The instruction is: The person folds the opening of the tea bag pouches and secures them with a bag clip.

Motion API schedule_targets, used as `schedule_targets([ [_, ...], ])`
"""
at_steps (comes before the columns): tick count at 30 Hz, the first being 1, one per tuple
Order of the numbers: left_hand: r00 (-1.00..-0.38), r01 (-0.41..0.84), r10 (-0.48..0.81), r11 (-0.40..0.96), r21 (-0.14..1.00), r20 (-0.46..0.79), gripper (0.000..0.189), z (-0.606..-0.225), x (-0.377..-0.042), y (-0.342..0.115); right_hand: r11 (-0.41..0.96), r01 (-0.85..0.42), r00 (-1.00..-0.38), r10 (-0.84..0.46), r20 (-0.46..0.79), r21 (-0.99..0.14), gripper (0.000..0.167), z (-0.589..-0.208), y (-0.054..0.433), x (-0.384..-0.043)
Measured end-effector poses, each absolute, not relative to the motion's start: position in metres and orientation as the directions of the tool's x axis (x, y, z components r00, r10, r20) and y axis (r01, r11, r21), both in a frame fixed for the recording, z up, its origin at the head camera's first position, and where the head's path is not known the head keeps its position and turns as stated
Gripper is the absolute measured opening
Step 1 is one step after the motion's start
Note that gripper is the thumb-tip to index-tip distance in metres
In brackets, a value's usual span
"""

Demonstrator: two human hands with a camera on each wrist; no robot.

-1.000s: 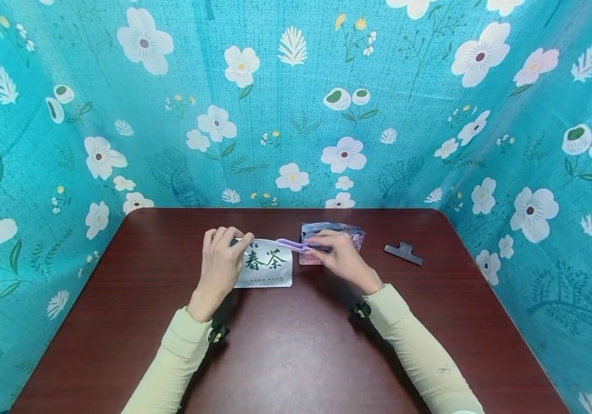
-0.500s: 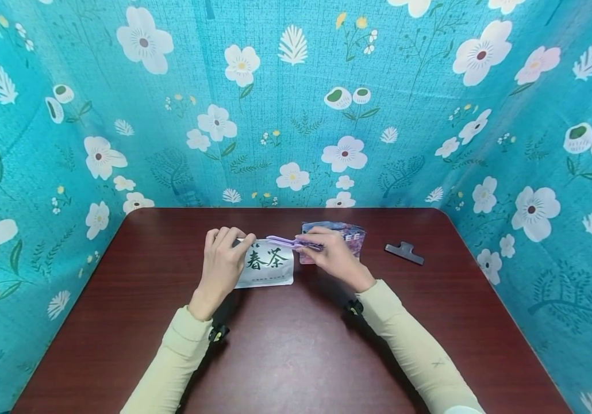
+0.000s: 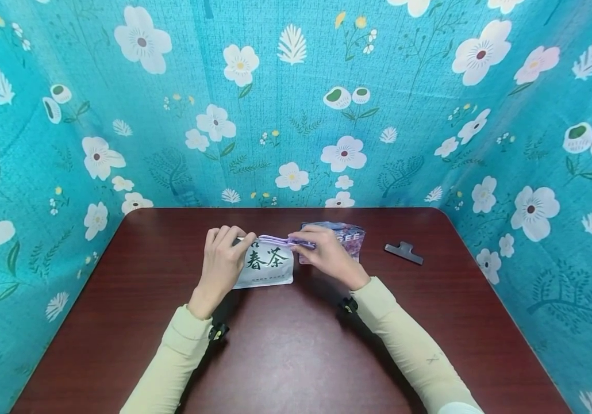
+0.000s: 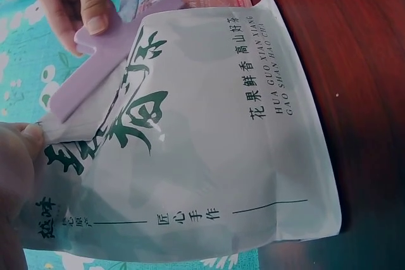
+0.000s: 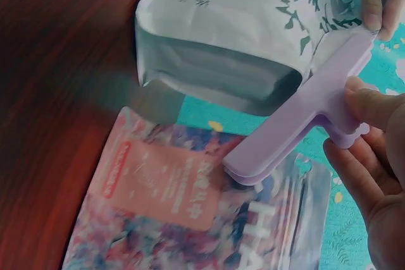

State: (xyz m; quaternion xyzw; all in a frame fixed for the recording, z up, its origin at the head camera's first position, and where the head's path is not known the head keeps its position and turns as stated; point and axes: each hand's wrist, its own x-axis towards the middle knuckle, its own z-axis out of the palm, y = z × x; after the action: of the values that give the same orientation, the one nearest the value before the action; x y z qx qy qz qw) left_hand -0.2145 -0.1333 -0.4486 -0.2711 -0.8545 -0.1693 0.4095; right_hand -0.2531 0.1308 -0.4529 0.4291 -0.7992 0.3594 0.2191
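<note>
A white tea pouch [image 3: 270, 269] with dark green characters stands on the table, its top folded over. My left hand [image 3: 222, 252] pinches the left end of that fold, fingers curled over the top. My right hand [image 3: 331, 253] grips a lilac bag clip [image 5: 304, 109] by its handles, between thumb and fingers. In the left wrist view the clip's long bar [image 4: 92, 77] lies along the folded edge, its tip close to my left thumb. Whether the fold sits between the clip's two bars is hard to tell.
A pink and blue printed bag [image 3: 350, 240] lies behind my right hand, partly covered by it. Farther right is a dark grey clip [image 3: 403, 252] on the brown table [image 3: 296, 345]. A blue flowered curtain [image 3: 296, 115] surrounds the table's back and sides.
My right hand has moved left with the lilac clip, bringing it along the pouch's top edge toward my left hand. The left hand keeps its hold on the pouch, nearly still.
</note>
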Motion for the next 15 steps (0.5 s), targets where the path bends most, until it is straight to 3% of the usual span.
schedule_targets([
  [8,-0.492,0.62,0.321,0.782,0.066,0.809,0.016,-0.4457,-0.2152,-0.1344,0.387,-0.817,-0.576,-0.525,0.626,-0.427,0.027,-0.4461,0.1258,-0.2519],
  [15,-0.483,0.638,0.27,0.76,0.123,0.833,0.011,-0.4436,-0.2134,-0.1344,0.396,-0.817,-0.575,-0.515,0.635,-0.419,0.027,-0.4484,0.1239,-0.252],
])
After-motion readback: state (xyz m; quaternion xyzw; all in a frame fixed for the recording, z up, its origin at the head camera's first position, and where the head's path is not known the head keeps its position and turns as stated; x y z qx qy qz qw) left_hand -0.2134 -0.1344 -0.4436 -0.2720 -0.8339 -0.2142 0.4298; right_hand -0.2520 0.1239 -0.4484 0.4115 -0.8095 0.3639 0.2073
